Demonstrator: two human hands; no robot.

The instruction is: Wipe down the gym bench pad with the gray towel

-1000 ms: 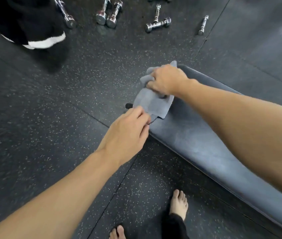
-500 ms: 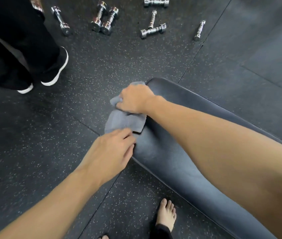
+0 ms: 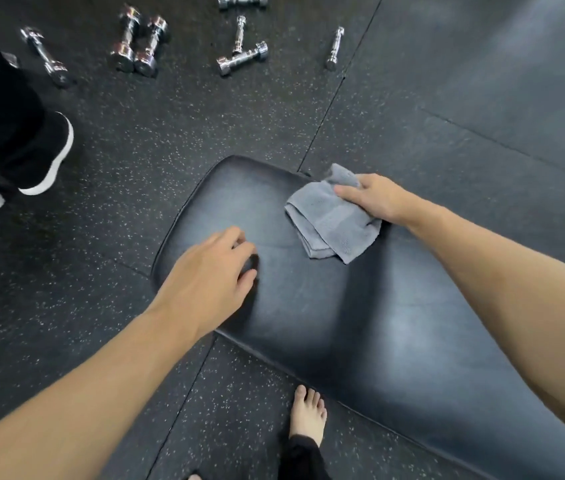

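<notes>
The black bench pad [image 3: 343,323] runs from the middle of the view down to the lower right. A folded gray towel [image 3: 329,220] lies on the pad near its far right edge. My right hand [image 3: 374,197] presses on the towel's far corner, fingers closed over the cloth. My left hand [image 3: 208,271] rests on the pad's near left corner, fingers spread and curled, holding nothing. A gap of bare pad separates it from the towel.
Several chrome dumbbells [image 3: 239,58] lie scattered on the speckled rubber floor [image 3: 135,168] beyond the bench. Another person's black trouser legs and black-and-white shoes [image 3: 49,161] stand at the left. My bare foot [image 3: 307,414] is by the bench's near side.
My right hand has slid the towel from the pad's left end across to its right side. My left hand has let go of the towel and now rests on the pad.
</notes>
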